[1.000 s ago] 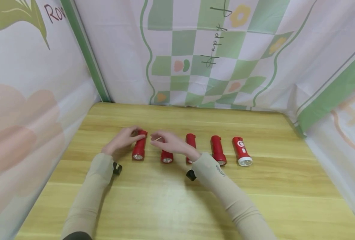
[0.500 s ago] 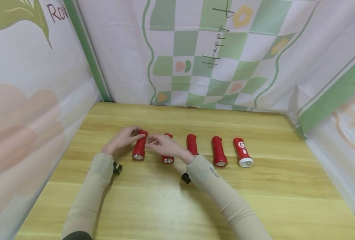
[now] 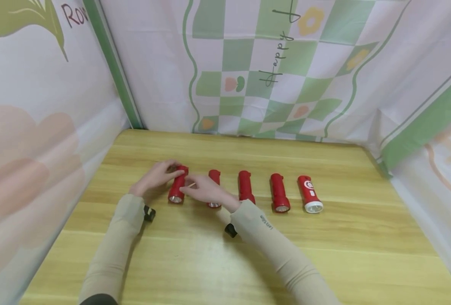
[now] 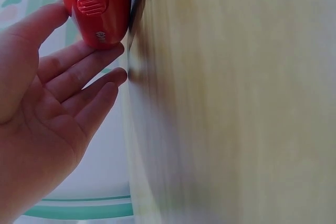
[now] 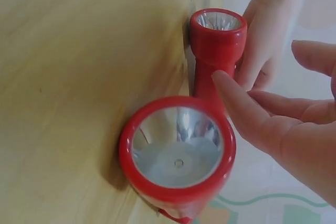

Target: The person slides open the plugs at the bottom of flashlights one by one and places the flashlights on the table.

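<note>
Well, nearest are two beige sleeves (image 3: 286, 258) over the wood-grain table (image 3: 195, 258), a black device (image 3: 149, 213) at each wrist. The right hand (image 3: 204, 189) holds nothing, its fingers loosely extended by the leftmost red flashlight (image 3: 177, 186) — whether a fingertip touches it, I cannot tell. That flashlight lies on the table's left, lens toward the near side; the left hand (image 3: 154, 178) grips its far end between thumb and fingers. Rightward in a row lie a second red flashlight (image 3: 215, 176), partly behind the right hand, a third red flashlight (image 3: 246, 186), a fourth red flashlight (image 3: 279, 192) and a red-and-white flashlight (image 3: 308, 192). Beyond the far edge hangs a green-checked cloth (image 3: 263, 84).
</note>
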`<state>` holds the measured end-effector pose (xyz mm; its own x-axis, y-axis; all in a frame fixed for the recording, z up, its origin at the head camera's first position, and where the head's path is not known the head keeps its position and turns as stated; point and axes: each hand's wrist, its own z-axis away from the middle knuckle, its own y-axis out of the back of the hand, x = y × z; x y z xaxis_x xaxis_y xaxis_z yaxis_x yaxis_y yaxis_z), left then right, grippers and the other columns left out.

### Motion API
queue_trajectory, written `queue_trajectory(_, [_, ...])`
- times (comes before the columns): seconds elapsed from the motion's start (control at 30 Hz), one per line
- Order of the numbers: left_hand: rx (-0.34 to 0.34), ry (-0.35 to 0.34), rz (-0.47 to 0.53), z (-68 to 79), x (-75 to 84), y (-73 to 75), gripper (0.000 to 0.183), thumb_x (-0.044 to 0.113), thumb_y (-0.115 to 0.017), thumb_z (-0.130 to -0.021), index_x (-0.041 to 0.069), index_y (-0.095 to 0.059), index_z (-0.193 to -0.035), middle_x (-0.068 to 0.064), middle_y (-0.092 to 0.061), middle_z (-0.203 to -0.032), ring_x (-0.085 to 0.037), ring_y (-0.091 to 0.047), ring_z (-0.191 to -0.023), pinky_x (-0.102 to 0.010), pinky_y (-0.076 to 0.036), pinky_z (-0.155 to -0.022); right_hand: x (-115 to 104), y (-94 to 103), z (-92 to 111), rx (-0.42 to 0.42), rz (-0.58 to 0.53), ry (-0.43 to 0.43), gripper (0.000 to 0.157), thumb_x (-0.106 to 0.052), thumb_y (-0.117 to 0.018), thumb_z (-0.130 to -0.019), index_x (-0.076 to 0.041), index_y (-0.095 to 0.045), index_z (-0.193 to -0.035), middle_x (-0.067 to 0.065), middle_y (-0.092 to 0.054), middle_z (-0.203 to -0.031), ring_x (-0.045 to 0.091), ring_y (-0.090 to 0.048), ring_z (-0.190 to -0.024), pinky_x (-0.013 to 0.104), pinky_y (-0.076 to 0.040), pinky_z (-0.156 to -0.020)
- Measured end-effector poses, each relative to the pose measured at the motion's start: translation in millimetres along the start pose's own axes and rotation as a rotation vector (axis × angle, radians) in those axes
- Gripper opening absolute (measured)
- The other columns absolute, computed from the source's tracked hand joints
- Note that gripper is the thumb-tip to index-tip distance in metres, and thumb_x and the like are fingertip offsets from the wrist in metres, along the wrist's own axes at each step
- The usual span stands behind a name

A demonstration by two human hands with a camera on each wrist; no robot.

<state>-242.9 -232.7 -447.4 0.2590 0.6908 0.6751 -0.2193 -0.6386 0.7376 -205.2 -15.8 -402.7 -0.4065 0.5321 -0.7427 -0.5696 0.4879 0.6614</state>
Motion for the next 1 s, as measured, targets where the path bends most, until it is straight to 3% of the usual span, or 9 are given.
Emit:
queue_trajectory(0.27, [-0.007, 0.012, 0.004, 1.6, 1.1, 1.2, 0.038, 0.03, -0.062, -0.098, 0.003, -0.063, -0.125, -0.015, -0.07, -0.118, -0.027, -0.065, -0.109, -0.044, -0.053, -0.098, -1.1, -5.8, -3.8, 0.006, 0.031, -0.043, 0.036, -0.031, -0.057, -0.1, -0.005, -0.063, -0.124, 0.012, -0.07, -0.122, 0.023, -0.067, -0.109, 0.033, -0.057, -0.089])
queue_trajectory(0.47, [-0.014, 0.016, 0.012, 2.1, 1.9, 1.7, 0.038, 0.03, -0.061, -0.099, 0.004, -0.063, -0.126, -0.015, -0.069, -0.12, -0.028, -0.064, -0.114, -0.046, -0.051, -0.102, -3.2, -11.3, -5.7, 0.016, 0.062, -0.062, 0.027, -0.031, -0.061, -0.097, -0.005, -0.064, -0.106, 0.011, -0.072, -0.108, 0.016, -0.061, -0.087, 0.025, -0.051, -0.076])
queue_trajectory(0.77, [-0.02, 0.025, 0.028, 4.0, 1.3, 2.5, 0.04, 0.027, -0.061, -0.099, 0.002, -0.06, -0.13, -0.017, -0.067, -0.125, -0.031, -0.062, -0.119, -0.048, -0.049, -0.105, -6.1, -15.0, -7.0, 0.009, 0.039, -0.105, 0.033, -0.03, -0.065, -0.095, -0.001, -0.064, -0.111, 0.015, -0.07, -0.101, 0.016, -0.055, -0.08, 0.024, -0.046, -0.069])
queue_trajectory(1.0, [-0.024, 0.023, 0.022, 4.1, 1.8, 2.9, 0.039, 0.027, -0.061, -0.099, 0.002, -0.061, -0.129, -0.017, -0.067, -0.125, -0.031, -0.062, -0.118, -0.048, -0.049, -0.105, -5.2, -20.5, -10.5, -0.002, -0.011, -0.132, 0.034, -0.031, -0.07, -0.092, -0.005, -0.066, -0.114, 0.011, -0.073, -0.112, 0.015, -0.064, -0.094, 0.028, -0.052, -0.084])
